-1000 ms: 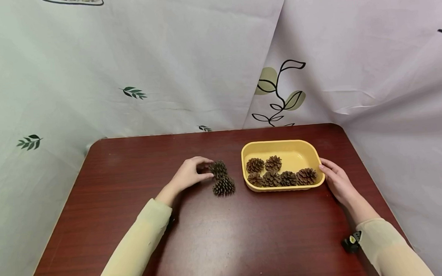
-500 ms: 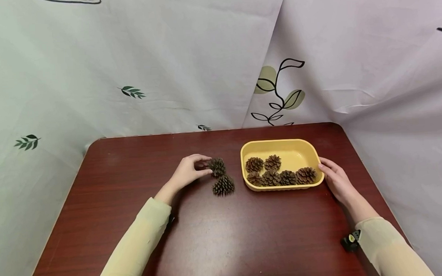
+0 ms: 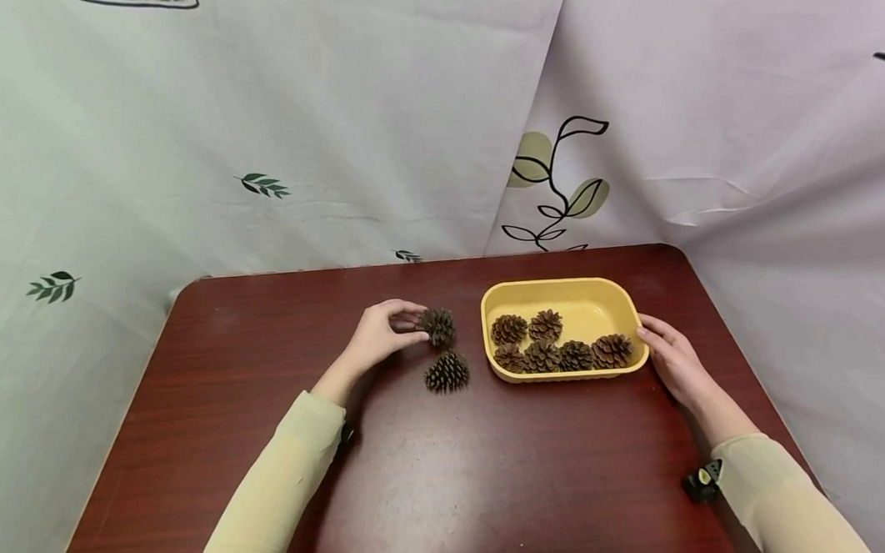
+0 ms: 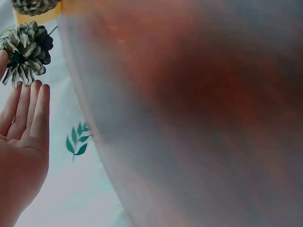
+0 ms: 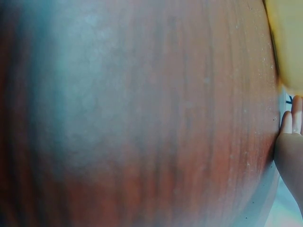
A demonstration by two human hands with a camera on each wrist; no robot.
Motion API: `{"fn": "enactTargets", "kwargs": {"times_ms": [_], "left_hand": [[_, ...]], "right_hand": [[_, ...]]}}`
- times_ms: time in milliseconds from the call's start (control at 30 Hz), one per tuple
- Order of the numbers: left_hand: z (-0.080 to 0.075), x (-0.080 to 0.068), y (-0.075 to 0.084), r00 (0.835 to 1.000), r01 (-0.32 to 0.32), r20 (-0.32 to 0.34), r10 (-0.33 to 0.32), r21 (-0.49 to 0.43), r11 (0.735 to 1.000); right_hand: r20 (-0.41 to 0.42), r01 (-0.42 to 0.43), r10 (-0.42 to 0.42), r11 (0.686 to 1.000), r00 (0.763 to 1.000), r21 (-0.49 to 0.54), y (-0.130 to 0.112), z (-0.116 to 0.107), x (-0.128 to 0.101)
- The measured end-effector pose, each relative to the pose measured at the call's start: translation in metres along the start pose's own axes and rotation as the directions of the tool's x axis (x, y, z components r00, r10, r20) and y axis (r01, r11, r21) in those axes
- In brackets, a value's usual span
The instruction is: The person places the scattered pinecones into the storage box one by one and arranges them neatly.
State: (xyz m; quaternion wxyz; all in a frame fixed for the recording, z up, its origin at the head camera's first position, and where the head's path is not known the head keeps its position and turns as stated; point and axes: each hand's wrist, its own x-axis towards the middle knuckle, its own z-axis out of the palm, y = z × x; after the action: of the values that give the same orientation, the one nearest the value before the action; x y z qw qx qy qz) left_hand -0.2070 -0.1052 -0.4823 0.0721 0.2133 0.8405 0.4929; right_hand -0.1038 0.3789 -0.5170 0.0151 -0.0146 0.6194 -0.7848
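Note:
My left hand (image 3: 385, 334) pinches a dark pine cone (image 3: 439, 327) between thumb and fingertips, left of the yellow plastic container. In the left wrist view, that same pine cone (image 4: 29, 53) shows its spread scales above the fingertips. A second loose pine cone (image 3: 447, 372) sits on the table just below it in the head view. At the container's right end my right hand (image 3: 675, 360) holds the rim of the yellow container (image 3: 557, 285), thumb at the edge and fingers along the outer wall. Several brown pine cones (image 3: 542, 357) lie inside, along its near side and left end.
The dark red wooden table (image 3: 423, 478) has rounded far corners and meets a white printed cloth (image 3: 376, 146) behind it. Black wrist gear (image 3: 701, 483) shows under the right sleeve.
My left hand has moved its pine cone slightly away from the second cone, opening a gap between them. The right hand and the container stay about where they were.

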Motion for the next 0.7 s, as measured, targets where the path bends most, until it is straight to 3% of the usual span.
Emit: {"fn": "enactTargets", "kwargs": {"times_ms": [200,433,700], "left_hand": [[-0.002,0.011,0.015,1.0,0.001,-0.004,-0.001,-0.027,1.0],[-0.002,0.029,0.032,0.998,-0.056,0.006,0.056,-0.027,0.998],[0.011,0.052,0.061,0.994,-0.105,0.02,0.106,-0.017,0.994]], "right_hand": [[-0.003,-0.007,0.007,1.0,1.0,0.003,0.0,0.0,-0.001],[0.0,-0.008,0.008,1.0,1.0,-0.002,0.0,-0.001,-0.002],[0.002,-0.004,0.004,1.0,1.0,0.0,0.0,-0.001,-0.001]]}}
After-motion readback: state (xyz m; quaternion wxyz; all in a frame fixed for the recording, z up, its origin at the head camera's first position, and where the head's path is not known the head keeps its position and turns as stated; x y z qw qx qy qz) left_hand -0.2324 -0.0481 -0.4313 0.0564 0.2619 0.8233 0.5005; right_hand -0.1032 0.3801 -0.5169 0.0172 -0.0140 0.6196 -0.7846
